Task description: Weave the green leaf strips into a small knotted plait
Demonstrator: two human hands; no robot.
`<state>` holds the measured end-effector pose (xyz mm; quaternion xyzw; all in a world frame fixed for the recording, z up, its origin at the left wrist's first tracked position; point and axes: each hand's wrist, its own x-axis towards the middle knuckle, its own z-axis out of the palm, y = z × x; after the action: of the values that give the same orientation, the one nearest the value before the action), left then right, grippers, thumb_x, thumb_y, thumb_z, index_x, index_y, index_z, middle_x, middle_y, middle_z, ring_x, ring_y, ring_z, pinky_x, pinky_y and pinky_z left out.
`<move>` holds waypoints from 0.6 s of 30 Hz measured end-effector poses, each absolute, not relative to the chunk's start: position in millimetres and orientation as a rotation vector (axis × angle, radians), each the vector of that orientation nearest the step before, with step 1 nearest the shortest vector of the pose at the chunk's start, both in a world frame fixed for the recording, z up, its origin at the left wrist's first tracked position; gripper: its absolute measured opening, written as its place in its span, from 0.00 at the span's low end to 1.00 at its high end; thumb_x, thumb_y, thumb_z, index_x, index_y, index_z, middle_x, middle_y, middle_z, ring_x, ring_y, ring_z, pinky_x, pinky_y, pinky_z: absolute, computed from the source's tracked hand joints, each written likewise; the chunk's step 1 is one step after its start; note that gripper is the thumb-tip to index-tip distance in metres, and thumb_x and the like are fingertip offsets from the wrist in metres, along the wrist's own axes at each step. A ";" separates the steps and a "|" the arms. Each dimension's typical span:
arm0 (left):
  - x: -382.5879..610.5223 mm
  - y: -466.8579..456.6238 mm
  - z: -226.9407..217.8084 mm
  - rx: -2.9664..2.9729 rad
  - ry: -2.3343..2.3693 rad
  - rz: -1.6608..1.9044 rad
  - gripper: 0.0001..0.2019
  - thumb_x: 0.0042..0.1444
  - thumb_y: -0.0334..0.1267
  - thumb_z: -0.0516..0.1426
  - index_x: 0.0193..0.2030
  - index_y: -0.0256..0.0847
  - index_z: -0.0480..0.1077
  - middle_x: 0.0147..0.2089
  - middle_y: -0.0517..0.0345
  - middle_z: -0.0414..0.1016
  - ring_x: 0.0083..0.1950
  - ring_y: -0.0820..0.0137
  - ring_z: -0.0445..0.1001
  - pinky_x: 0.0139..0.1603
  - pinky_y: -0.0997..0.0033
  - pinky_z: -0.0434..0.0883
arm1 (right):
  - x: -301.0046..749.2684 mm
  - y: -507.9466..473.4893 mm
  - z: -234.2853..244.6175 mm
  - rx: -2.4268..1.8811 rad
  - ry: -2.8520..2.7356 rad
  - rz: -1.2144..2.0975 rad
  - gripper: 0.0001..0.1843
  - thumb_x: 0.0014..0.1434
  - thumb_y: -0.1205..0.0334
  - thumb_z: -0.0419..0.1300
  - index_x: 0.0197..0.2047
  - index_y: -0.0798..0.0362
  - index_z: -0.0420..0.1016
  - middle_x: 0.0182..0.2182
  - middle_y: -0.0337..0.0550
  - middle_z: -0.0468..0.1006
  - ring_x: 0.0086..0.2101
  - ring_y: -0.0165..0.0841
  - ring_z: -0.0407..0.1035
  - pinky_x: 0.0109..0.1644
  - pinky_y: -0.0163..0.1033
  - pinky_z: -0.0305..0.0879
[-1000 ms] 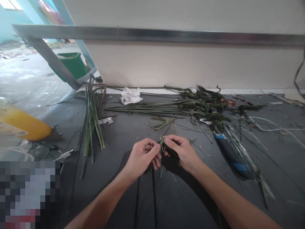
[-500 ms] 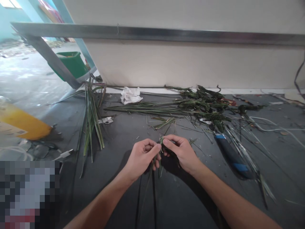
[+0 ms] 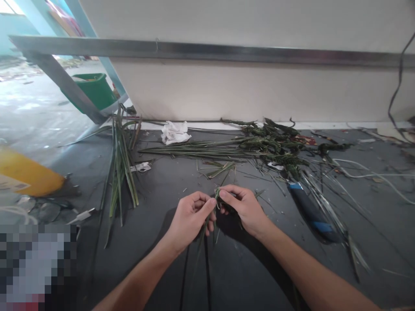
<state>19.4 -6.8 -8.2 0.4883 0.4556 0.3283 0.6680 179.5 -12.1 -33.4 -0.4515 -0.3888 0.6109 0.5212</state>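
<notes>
Both of my hands meet over the dark grey table (image 3: 155, 181), working a small folded piece of green leaf strips (image 3: 218, 195). My left hand (image 3: 191, 218) is curled, its thumb and forefinger pinching strips that trail down towards me. My right hand (image 3: 244, 209) pinches the folded green piece from the right, thumb on top. The loose ends of the long leaf strips (image 3: 198, 250) hang below my hands.
A bundle of long green leaves (image 3: 121, 166) lies at the left. More leaves and woven green pieces (image 3: 275, 144) lie at the back. A blue-and-black handled tool (image 3: 309, 211) lies to the right. A crumpled white paper (image 3: 175, 131), a yellow object (image 3: 26, 175) and a green bin (image 3: 95, 88) are also here.
My hands stay together on the leaf piece, with small finger movements. The strips under my left hand have shifted slightly, and the view has drifted a little.
</notes>
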 end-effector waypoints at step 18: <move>10.2 3.2 -4.6 1.275 1.116 0.706 0.16 0.53 0.49 0.62 0.31 0.35 0.71 0.20 0.63 0.69 0.19 0.78 0.67 0.18 0.81 0.64 | 182.4 -10.1 -30.7 -1.026 -0.914 1.558 0.17 0.52 0.49 0.68 0.33 0.56 0.78 0.18 0.36 0.73 0.20 0.26 0.65 0.26 0.32 0.62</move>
<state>10.2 3.2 -4.6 0.5516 0.4827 0.3054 0.6078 182.4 -10.1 -30.7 -0.4257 -0.3792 0.6462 0.5073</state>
